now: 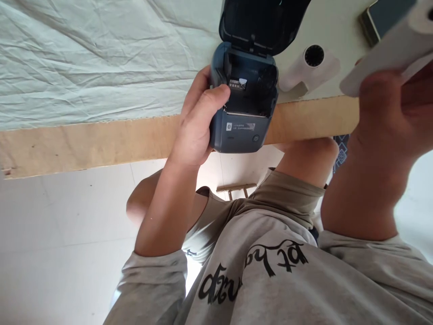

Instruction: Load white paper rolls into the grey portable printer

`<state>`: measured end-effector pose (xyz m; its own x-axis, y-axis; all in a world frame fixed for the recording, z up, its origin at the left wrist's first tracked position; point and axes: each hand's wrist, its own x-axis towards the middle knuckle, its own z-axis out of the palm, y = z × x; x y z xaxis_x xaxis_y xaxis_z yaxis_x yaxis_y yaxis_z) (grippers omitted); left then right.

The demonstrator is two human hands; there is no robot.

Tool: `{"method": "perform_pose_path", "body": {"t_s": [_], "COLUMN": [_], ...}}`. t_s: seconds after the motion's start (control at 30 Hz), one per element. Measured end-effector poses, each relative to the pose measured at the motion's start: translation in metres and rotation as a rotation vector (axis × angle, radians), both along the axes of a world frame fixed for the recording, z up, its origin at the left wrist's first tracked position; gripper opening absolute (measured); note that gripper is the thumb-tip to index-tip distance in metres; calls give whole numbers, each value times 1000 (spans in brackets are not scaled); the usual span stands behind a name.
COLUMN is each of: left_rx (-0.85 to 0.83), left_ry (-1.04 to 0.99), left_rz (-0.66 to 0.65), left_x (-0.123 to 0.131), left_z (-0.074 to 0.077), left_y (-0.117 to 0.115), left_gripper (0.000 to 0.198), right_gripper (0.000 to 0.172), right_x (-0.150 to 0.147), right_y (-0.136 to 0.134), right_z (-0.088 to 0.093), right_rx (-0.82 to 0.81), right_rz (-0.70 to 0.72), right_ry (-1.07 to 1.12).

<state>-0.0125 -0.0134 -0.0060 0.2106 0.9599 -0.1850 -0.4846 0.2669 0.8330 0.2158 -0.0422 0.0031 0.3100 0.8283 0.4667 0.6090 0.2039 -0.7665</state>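
Note:
My left hand [199, 119] grips a dark blue label printer [241, 131] by its left side, thumb over the rim of the open compartment. The printer's black lid [260, 25] is swung up and back. Inside the bay I see a small printed sticker [237, 84] and no roll. At the right edge my right hand [389, 108] is closed around a white paper roll [379, 56], raised above the table. Some of its fingers are hidden or dark. Another white roll [294, 74] with a black core lies on the table beside the printer.
A dark flat device with a light edge [370, 25] lies at the top right. The table has a pale wrinkled cloth [101, 58] and a bare wooden front edge [84, 142]. My legs are under the edge, near a small wooden stool [237, 187].

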Motion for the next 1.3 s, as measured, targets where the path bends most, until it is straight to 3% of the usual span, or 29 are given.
{"method": "perform_pose_path", "body": {"t_s": [0.07, 0.13, 0.2, 0.4, 0.63, 0.83, 1.03, 1.1, 1.2, 1.3], "left_rx": [1, -33, -75, -43, -48, -48, -9, 21, 105, 108], "left_ry": [5, 56, 122, 157, 165, 158, 72, -2, -31, 31], "left_rz": [21, 70, 113, 117, 75, 109, 85, 60, -45, -41], "left_x": [3, 6, 9, 10, 8, 9, 5, 2, -2, -5], "left_z": [4, 11, 18, 18, 16, 18, 15, 11, 5, 3], "left_y": [-1, -3, -6, -7, -5, -6, -8, -8, -8, -7], "left_gripper": [11, 8, 7, 10, 15, 12, 13, 22, 51, 55], "right_gripper": [34, 29, 24, 13, 12, 6, 6, 9, 18, 20], "right_x": [-23, -43, -57, -70, -78, -78, -71, -68, -64, -67], "right_y": [2, 7, 12, 20, 23, 23, 15, 10, 4, 4], "right_z": [10, 15, 15, 9, -5, -8, -9, -12, -15, -11], "right_rx": [6, 45, 40, 13, 227, 102, 267, 270, 229, 206], "right_rz": [104, 315, 385, 331, 325, 371, 429, 496, 581, 399], "right_ry": [-153, -320, -405, -503, -130, -221, -284, -340, -358, -203]}}
